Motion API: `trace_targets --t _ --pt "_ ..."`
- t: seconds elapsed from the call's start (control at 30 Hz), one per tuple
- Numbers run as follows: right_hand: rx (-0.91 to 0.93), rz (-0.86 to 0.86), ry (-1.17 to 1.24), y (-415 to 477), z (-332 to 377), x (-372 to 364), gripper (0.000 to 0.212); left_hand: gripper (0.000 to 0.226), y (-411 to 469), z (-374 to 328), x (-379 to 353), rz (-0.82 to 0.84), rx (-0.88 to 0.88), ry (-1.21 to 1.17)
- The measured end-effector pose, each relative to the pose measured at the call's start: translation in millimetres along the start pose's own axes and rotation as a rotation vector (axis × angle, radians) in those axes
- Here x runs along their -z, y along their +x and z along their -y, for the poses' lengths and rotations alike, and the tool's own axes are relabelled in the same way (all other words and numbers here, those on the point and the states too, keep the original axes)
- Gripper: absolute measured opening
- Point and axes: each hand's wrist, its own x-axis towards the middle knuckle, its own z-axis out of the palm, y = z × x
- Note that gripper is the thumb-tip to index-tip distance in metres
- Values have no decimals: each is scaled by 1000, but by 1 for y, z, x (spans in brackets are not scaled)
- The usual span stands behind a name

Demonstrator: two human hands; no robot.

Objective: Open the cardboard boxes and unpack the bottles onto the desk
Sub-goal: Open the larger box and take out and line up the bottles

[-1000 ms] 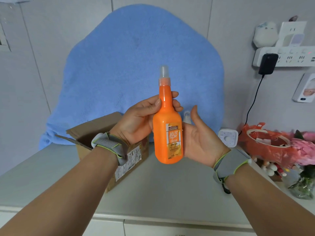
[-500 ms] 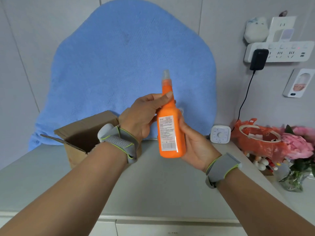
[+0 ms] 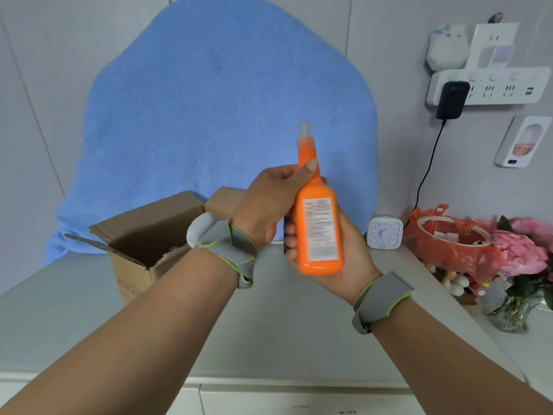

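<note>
An orange bottle [image 3: 318, 235] with a clear cap is held upright above the desk [image 3: 269, 339], its white back label facing me. My left hand [image 3: 270, 205] grips its neck, thumb on the shoulder. My right hand [image 3: 344, 259] cups the body from behind and below. An open cardboard box [image 3: 143, 235] stands on the desk to the left, behind my left wrist, flaps up; its inside is dark and I cannot see what it holds.
A blue towel [image 3: 215, 115] hangs on the wall behind. At the right stand a white timer [image 3: 384, 233], an orange plastic bag [image 3: 449, 244], pink flowers in a glass vase [image 3: 520, 265], and a power strip [image 3: 487, 85] with a black plug on the wall.
The bottle has been turned so its back label faces me instead of the front. My right hand closed around its body, and the bottle shifted slightly right and lower.
</note>
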Motion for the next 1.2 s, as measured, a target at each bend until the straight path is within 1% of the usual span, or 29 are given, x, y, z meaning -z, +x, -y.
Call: trace_targets --t 0.03,0.07,0.13,0.17,0.2,0.23,0.3,0.33,0.4,0.43,0.47,0.53,0.57,0.63,0.7,0.77,0.83,0.9,0.93,1.03,1.13,1.2 --pt "118 -138 -140 2 1 -2 60 38 -1 2 -2 -42 -9 57" --pt "222 -261 -251 5 3 -5 56 44 -4 4 -4 -55 5 100" --pt "378 -481 -363 8 6 -10 52 56 -11 9 -10 -2 78 148" --pt "428 -560 -397 9 7 -12 51 56 -14 13 -14 37 95 187" --pt "458 -599 -416 10 7 -13 49 55 -16 17 -16 64 96 218" --pt "470 -599 -409 10 7 -14 49 56 -17 21 -17 71 90 208" --pt "469 -556 -362 10 10 -14 48 59 -16 27 -18 53 88 114" --pt "472 -525 -353 8 12 -14 43 58 -14 31 -18 41 89 73" --pt "496 -465 -396 4 18 -13 25 47 -12 36 -15 36 111 -15" --pt "510 -448 -469 3 22 -12 19 40 -10 37 -13 53 148 -78" --pt "522 -449 -565 1 25 -13 17 36 -8 38 -10 89 200 -169" --pt "561 -481 -715 0 30 -14 19 43 -3 39 -3 229 328 -413" --pt "575 -496 -737 0 32 -14 19 49 -2 39 0 285 394 -539" --pt "564 -516 -724 1 37 -13 19 60 1 40 2 295 540 -718" --pt "506 -508 -689 1 39 -11 20 61 2 44 2 299 626 -790" --pt "467 -509 -696 0 40 -10 20 59 1 48 0 291 648 -769" --pt "466 -520 -697 1 39 -8 21 59 2 51 -2 291 649 -739" --pt "455 -541 -679 2 36 -3 27 63 4 54 -2 293 603 -647" --pt "431 -554 -674 3 35 1 33 64 5 56 -2 300 559 -562" --pt "259 -541 -689 1 29 17 47 56 6 66 -3 262 461 -289" --pt "95 -467 -759 -6 16 42 42 47 7 81 -2 173 418 -56" --pt "2 -424 -805 -10 6 60 35 48 7 93 -1 123 442 3"
